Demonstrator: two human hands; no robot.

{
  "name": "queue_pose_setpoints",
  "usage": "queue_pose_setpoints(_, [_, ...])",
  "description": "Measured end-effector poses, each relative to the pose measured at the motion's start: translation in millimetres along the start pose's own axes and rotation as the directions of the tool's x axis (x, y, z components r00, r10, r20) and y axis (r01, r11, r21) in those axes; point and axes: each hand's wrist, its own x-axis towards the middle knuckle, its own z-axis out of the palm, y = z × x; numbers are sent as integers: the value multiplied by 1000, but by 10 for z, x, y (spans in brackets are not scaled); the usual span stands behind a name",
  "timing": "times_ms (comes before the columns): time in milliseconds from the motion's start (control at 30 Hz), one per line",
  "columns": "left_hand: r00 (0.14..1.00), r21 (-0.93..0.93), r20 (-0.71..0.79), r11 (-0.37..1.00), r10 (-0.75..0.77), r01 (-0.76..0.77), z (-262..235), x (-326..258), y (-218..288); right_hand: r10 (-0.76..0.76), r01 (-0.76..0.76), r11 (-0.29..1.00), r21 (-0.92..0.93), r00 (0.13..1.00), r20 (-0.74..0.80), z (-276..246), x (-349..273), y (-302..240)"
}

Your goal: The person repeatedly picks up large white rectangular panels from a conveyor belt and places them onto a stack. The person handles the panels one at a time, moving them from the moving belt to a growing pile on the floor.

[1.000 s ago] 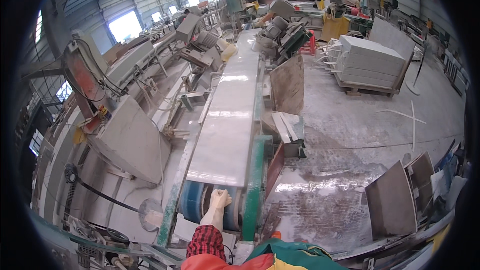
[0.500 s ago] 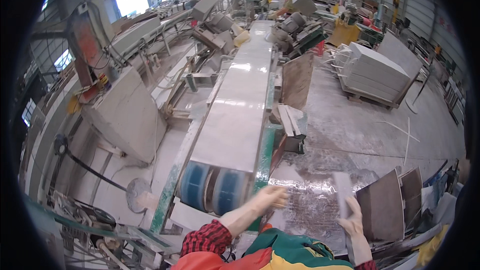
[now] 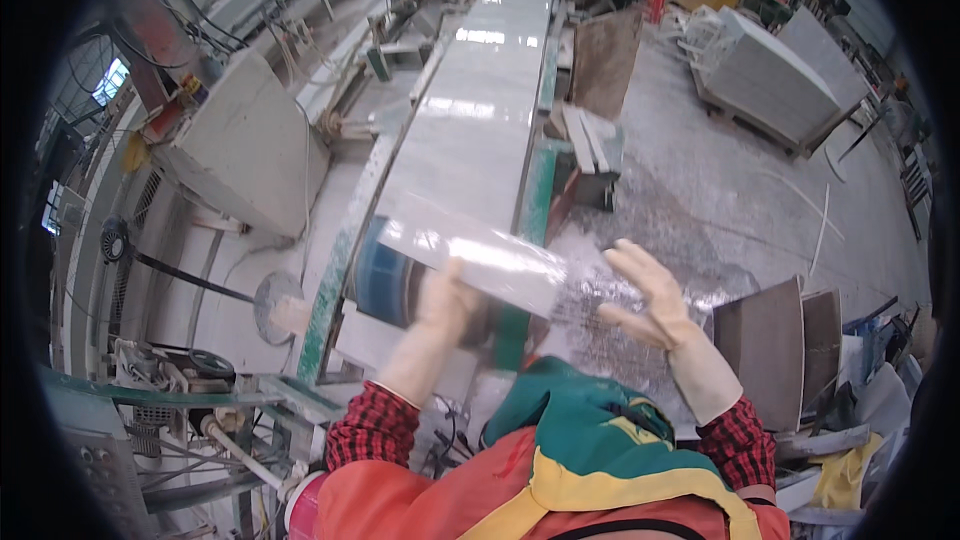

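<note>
In the head view, a shiny strip [image 3: 475, 252] lies slantwise across the near end of the long white belt [image 3: 455, 155]. The left hand [image 3: 447, 305] is at the strip's near edge; it is blurry, so I cannot tell if it grips. The right hand [image 3: 650, 300] is empty, with fingers spread, near the strip's right end. A blue roller [image 3: 380, 275] shows just below the strip.

Air is open over the conveyor [image 3: 541, 190] beyond the glossy strip [image 3: 490, 258] barring its near end.
</note>
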Motion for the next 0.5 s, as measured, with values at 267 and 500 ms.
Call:
queue_pose_setpoints(267, [964,-95,-263,993,40,-67,-927,328,357,593,-582,792,185,805,-6,46,-937,519])
queue_pose_setpoints(500, [930,-37,-368,998,25,-41,-1018,681,89,641,-618,754,223,766,-42,201,-1258,586])
